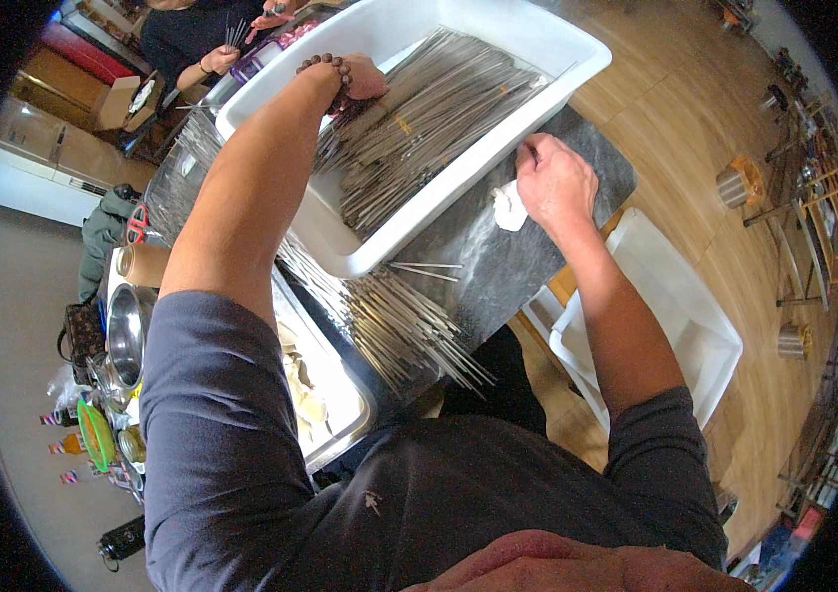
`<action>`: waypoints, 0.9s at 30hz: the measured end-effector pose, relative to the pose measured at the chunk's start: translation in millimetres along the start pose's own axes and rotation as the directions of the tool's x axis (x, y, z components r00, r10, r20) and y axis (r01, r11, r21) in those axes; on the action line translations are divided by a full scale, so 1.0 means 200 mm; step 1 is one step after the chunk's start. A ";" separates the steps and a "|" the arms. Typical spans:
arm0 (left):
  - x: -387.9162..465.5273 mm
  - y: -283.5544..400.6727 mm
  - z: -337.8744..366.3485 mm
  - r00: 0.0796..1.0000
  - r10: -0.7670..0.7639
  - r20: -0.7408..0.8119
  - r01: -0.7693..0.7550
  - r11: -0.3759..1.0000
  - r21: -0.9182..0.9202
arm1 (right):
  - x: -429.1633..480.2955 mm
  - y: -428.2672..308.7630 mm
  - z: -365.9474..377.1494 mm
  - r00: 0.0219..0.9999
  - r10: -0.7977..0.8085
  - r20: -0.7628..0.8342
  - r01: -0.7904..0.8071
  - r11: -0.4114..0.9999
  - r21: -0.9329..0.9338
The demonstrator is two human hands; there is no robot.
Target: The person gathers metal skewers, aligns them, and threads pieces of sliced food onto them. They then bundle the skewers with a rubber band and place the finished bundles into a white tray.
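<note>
A white plastic tub (419, 240) holds a thick heap of thin metal skewers (426, 133), some bundled with yellowish ties. My left hand (365, 78), with a beaded bracelet (326, 63) at its wrist, reaches over the tub's far left part onto the skewers; its fingers are mostly hidden. My right hand (558, 181) is beside the tub's right wall, above the dark marbled tabletop (496, 251). Its fingers curl inward, and whether they hold anything is hidden. Against that hand lies a crumpled white tissue-like piece (509, 207).
More skewers (411, 318) lie loose at the table's near edge. A metal tray (315, 399) with pale pieces is at left, near a steel bowl (129, 333). An empty-looking white bin (655, 296) stands low at right. Across the table, another person (189, 44) holds skewers.
</note>
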State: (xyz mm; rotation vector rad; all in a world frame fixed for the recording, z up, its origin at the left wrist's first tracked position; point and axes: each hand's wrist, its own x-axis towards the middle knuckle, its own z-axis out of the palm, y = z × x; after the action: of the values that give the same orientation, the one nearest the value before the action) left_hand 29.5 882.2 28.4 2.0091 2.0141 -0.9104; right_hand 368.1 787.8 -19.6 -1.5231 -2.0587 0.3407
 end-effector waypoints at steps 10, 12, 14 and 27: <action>0.09 -0.08 0.06 0.993 0.041 -0.111 -0.044 0.999 -0.023 | 0.00 0.01 0.01 0.999 -0.033 -0.034 0.033 0.999 -0.008; 0.07 -0.07 0.05 0.995 0.032 -0.089 -0.039 0.996 -0.075 | 0.00 0.01 0.02 0.999 -0.026 -0.042 0.026 1.000 -0.009; 0.09 -0.11 0.07 0.963 0.240 -0.121 -0.212 0.955 0.208 | 0.00 0.01 0.02 1.000 -0.016 -0.026 0.015 1.000 -0.013; 0.09 -0.06 0.09 0.946 -0.271 -0.176 0.191 0.908 -0.373 | 0.00 0.01 0.02 1.000 -0.011 -0.024 0.011 1.000 0.010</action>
State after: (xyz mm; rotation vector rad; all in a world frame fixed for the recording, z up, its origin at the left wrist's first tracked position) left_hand 10.6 890.7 8.9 1.7647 2.3737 -0.3241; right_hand 368.1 789.1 -24.3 -1.5023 -2.0431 0.3271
